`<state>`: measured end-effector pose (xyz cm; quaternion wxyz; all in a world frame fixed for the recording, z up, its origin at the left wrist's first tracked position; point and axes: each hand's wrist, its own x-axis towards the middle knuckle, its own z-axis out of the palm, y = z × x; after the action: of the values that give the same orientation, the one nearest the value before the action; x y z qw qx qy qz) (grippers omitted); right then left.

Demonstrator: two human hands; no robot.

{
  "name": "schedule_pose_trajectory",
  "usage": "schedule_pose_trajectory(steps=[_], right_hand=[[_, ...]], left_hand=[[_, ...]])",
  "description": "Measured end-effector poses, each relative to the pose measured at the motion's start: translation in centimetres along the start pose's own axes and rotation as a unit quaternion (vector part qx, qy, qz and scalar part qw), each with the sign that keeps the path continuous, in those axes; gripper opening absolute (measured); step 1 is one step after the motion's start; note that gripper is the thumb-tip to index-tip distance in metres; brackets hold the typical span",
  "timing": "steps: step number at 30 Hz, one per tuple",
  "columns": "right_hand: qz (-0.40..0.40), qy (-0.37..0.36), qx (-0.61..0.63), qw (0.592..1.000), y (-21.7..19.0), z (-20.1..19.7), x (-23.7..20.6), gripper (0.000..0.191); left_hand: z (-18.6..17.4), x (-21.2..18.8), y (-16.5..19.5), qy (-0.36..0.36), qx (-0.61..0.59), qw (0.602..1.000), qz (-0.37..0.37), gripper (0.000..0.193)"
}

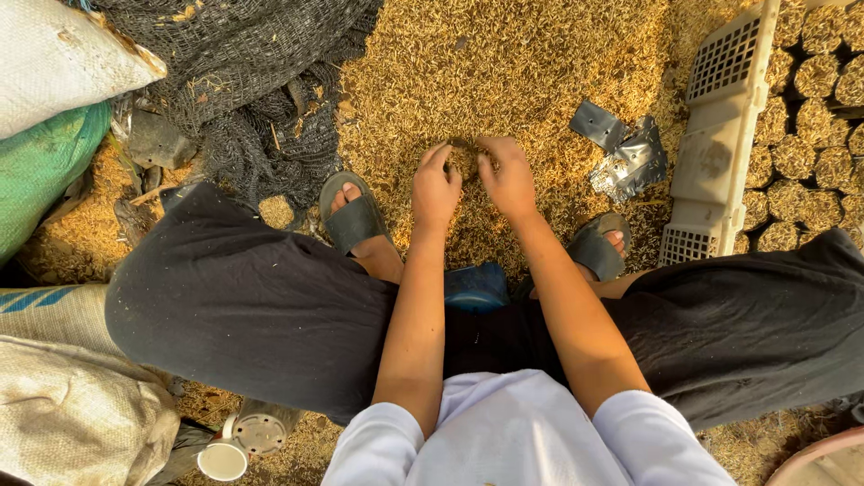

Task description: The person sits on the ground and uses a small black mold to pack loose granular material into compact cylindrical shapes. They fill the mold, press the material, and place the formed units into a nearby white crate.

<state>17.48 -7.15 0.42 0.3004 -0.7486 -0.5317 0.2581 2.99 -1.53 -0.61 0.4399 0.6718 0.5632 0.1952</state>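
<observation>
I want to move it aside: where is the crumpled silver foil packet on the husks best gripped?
Probably the crumpled silver foil packet is best pinched from above at its raised dark upper-left flap; the rest lies flat on the husk pile.

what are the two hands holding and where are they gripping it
Both the left hand and right hand cup a small round clump of husk between them, fingers pressed on its opposite sides, just above the husk-covered ground.

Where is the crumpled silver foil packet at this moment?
In the head view, the crumpled silver foil packet lies on the straw-covered ground, to the right of the right hand and just left of the white plastic crate.
</observation>
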Motion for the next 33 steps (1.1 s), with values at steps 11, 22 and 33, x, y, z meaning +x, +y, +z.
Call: schedule_pose_trajectory(steps=[11, 22, 33], right_hand=[[0.014, 0.031, -0.195, 0.980, 0.0, 1.2, 0.0, 0.020], [0.109, 0.033, 0.036, 0.993, 3.1, 0.2, -1.2, 0.028], [0.067, -0.018, -0.188, 0.980, 0.8, 2.6, -6.7, 0.068]], left_hand=[[0.3, 0.4, 0.0, 0.072, 0.117, 0.990, 0.042, 0.029], [-0.1, -0.7, 1.4, -0.001, 0.178, 0.984, 0.004, 0.043], [0.0, 2.9, 0.3, 0.048, 0.102, 0.988, 0.104, 0.033]])
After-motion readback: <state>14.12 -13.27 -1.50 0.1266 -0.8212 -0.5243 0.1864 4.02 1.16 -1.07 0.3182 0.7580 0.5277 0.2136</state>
